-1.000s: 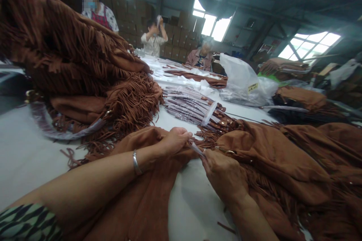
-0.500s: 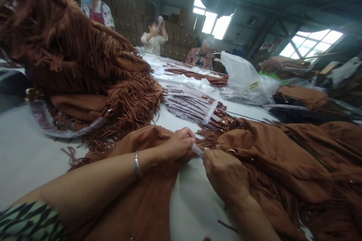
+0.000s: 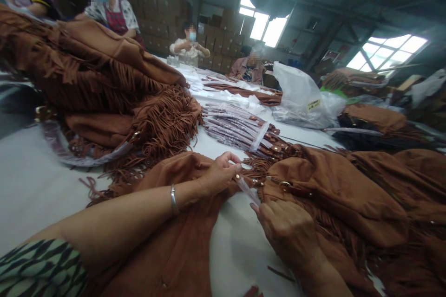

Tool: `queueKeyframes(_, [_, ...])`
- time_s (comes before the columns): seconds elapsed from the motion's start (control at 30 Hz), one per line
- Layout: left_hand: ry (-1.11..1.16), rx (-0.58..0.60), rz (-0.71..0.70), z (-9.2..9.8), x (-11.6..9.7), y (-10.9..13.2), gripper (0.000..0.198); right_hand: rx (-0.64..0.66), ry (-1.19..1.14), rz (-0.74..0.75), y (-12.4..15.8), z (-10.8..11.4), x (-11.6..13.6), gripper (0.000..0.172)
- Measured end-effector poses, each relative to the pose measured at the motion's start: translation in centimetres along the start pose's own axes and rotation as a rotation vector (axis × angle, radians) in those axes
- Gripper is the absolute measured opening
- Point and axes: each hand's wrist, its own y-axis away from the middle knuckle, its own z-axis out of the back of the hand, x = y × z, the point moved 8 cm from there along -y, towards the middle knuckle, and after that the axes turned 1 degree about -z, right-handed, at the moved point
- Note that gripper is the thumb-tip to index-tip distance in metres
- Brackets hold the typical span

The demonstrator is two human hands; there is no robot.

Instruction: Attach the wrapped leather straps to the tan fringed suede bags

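Between my hands runs a short bag strap [image 3: 247, 189] wrapped in thin clear plastic, with a gold rivet near its far end. My left hand [image 3: 223, 175], a silver bangle on its wrist, pinches that end between thumb and fingers. Closed around the near end is my right hand [image 3: 287, 227], its fingertips partly hidden. A brown suede-like bag [image 3: 181, 236] lies under my left forearm. Beside my right hand rests another brown bag [image 3: 334, 195] with gold rings and fringe.
A bundle of plastic-wrapped straps [image 3: 233, 125] lies ahead. Fringed bags [image 3: 114, 79] are piled high at left. A clear plastic bag [image 3: 299, 97] stands beyond. Several co-workers are around the table, among them a person in a checked apron [image 3: 116, 18]. Cartons [image 3: 153, 14] are stacked behind.
My right hand has moved down and slightly right along the strap, away from my left hand. More of the plastic-wrapped strap and its rivet now show. A co-worker opposite has lowered their raised hands.
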Motion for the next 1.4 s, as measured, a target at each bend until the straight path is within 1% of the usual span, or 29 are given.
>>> queueKeyframes(0.1, [-0.009,0.009,-0.008,0.0,-0.1,0.1,0.030,0.080,-0.022,0.017,0.2,-0.4,0.4,0.031])
queueKeyframes(0.17, [0.008,0.017,-0.007,-0.1,-0.3,0.2,0.030,0.206,-0.052,0.001,0.8,-1.1,0.4,0.024])
queueKeyframes(0.27, [0.080,0.050,0.027,-0.4,-0.4,0.3,0.036,0.461,-0.158,-0.112,2.3,-2.2,-0.7,0.017])
queueKeyframes(0.3, [0.113,0.073,0.050,-0.6,-0.3,0.4,0.039,0.519,-0.222,-0.169,2.7,-2.3,-1.2,0.015])
queueKeyframes(0.33, [0.148,0.100,0.075,-0.9,-0.3,0.5,0.043,0.545,-0.303,-0.239,2.9,-2.2,-1.8,0.015])
queueKeyframes(0.37, [0.178,0.130,0.102,-1.2,-0.2,0.7,0.047,0.531,-0.394,-0.326,2.7,-1.9,-2.4,0.016])
queueKeyframes(0.4, [0.210,0.161,0.130,-1.5,-0.2,0.9,0.050,0.479,-0.488,-0.428,2.3,-1.5,-3.2,0.019])
queueKeyframes(0.47, [0.280,0.211,0.178,-2.2,-0.1,1.4,0.053,0.321,-0.681,-0.646,1.3,-1.0,-4.6,0.028])
queueKeyframes(0.5, [0.312,0.228,0.193,-2.5,-0.2,1.7,0.053,0.260,-0.791,-0.733,0.8,-1.1,-4.9,0.033])
queueKeyframes(0.53, [0.335,0.237,0.198,-2.7,-0.2,1.9,0.053,0.232,-0.920,-0.797,0.2,-1.5,-4.7,0.036])
queueKeyframes(0.57, [0.344,0.236,0.193,-2.8,-0.2,2.0,0.054,0.235,-1.063,-0.836,-0.4,-2.2,-4.2,0.037])
queueKeyframes(0.63, [0.314,0.219,0.154,-2.9,-0.3,2.1,0.055,0.305,-1.319,-0.893,-1.4,-3.7,-2.7,0.036])
queueKeyframes(0.7, [0.232,0.220,0.093,-2.9,-0.4,2.2,0.054,0.401,-1.452,-0.987,-1.5,-5.1,-1.5,0.033])
queueKeyframes(0.77, [0.130,0.226,0.028,-2.9,-0.6,2.2,0.049,0.469,-1.441,-1.067,-1.2,-6.0,-1.2,0.028])
queueKeyframes(0.8, [0.083,0.219,-0.001,-2.8,-0.7,2.2,0.047,0.482,-1.400,-1.068,-1.1,-6.1,-1.3,0.025])
queueKeyframes(0.87, [0.014,0.206,-0.028,-2.6,-0.8,2.1,0.044,0.469,-1.311,-0.991,-1.1,-6.2,-1.7,0.020])
queueKeyframes(0.97, [-0.050,0.223,0.008,-2.5,-0.7,1.8,0.045,0.421,-1.198,-0.867,-0.3,-6.6,-2.3,0.027])
queueKeyframes(1.0, [-0.092,0.201,0.012,-2.2,-0.9,1.6,0.041,0.407,-1.162,-0.855,0.3,-7.0,-2.5,0.030])
queueKeyframes(1.07, [-0.243,0.101,-0.016,-1.0,-1.6,0.8,0.031,0.390,-1.089,-0.860,1.7,-7.8,-2.8,0.034])
queueKeyframes(1.1, [-0.373,0.059,-0.042,-0.5,-2.1,0.4,0.027,0.387,-1.059,-0.867,2.4,-8.1,-2.8,0.034])
queueKeyframes(1.13, [-0.522,0.050,-0.066,-0.4,-2.7,-0.1,0.024,0.389,-1.035,-0.870,2.9,-8.4,-2.7,0.032])
queueKeyframes(1.17, [-0.671,0.082,-0.078,-0.6,-3.0,-0.6,0.022,0.397,-1.013,-0.862,3.3,-8.6,-2.4,0.030])
queueKeyframes(1.23, [-0.915,0.229,-0.073,-1.8,-2.9,-1.6,0.018,0.415,-0.974,-0.835,3.6,-8.8,-1.8,0.025])
queueKeyframes(1.3, [-1.028,0.379,-0.042,-3.2,-1.9,-2.5,0.015,0.422,-0.936,-0.811,3.7,-8.8,-1.2,0.021])
queueKeyframes(1.37, [-1.084,0.474,-0.006,-4.4,-0.5,-3.4,0.017,0.413,-0.904,-0.807,3.9,-8.8,-0.8,0.020])
queueKeyframes(1.4, [-1.109,0.500,0.004,-4.9,0.3,-3.8,0.019,0.406,-0.897,-0.811,4.0,-8.8,-0.7,0.019])
